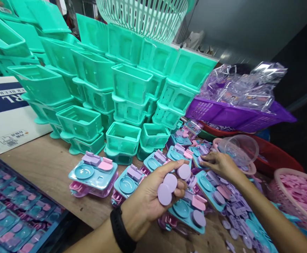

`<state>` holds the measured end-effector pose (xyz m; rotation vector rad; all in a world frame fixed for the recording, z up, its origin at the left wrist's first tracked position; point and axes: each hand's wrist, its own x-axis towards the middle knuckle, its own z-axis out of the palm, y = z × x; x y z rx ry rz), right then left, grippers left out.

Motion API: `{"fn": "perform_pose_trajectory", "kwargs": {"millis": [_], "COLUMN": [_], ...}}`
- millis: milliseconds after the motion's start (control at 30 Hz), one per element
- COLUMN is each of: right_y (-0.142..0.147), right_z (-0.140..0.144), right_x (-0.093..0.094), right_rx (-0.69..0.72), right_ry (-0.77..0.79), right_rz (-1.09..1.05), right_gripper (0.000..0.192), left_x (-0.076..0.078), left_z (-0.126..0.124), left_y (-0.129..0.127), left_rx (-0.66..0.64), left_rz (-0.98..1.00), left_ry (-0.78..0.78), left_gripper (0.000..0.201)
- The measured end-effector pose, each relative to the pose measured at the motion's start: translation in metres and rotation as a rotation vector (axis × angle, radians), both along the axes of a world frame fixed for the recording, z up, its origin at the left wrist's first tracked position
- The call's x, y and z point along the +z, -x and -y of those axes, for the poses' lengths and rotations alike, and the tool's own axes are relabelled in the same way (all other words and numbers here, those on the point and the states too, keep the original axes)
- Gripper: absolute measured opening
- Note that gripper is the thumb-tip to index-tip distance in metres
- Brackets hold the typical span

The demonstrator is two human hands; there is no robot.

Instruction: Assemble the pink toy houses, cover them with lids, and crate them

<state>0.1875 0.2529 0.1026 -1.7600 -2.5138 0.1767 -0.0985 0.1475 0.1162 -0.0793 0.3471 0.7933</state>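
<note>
My left hand pinches three lilac round discs between thumb and fingers near the table's front, while my right hand, fingers loosely together, presses on the blue toy trays farther right.

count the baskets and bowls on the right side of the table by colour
purple plastic slotted basket: 1
red plastic basin: 1
pink plastic slotted basket: 1
clear plastic bowl: 1
total: 4

Wooden table under teal tubs, toy trays
</note>
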Motion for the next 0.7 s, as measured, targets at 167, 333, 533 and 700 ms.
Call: {"fn": "perform_pose_trajectory", "kwargs": {"millis": [167, 333, 533, 700], "right_y": [-0.002, -0.007, -0.006, -0.007], "right_z": [0.001, -0.002, 0.001, -0.007], "right_x": [0.003, 0.000, -0.009, -0.005], "right_rx": [-0.020, -0.054, -0.060, -0.098], "right_ry": [0.011, -0.022, -0.049, -0.060], "right_rz": [-0.009, -0.041, -0.050, -0.049], "right_gripper": [0.042, 0.046, 0.041, 0.031], "left_x": [0.006, 0.006, 0.004, 0.013], "left_z": [0.004, 0.006, 0.005, 0.004], "left_y": [0.002, 0.004, 0.002, -0.005], "left_rx": [0.007, -0.001, 0.009, 0.020], "left_rz": [-0.050, -0.036, 0.021, -0.022], "left_ry": [-0.007, -0.011, -0.040, -0.001], "left_gripper": [0.020, 0.020, 0.017, 0.026]}}
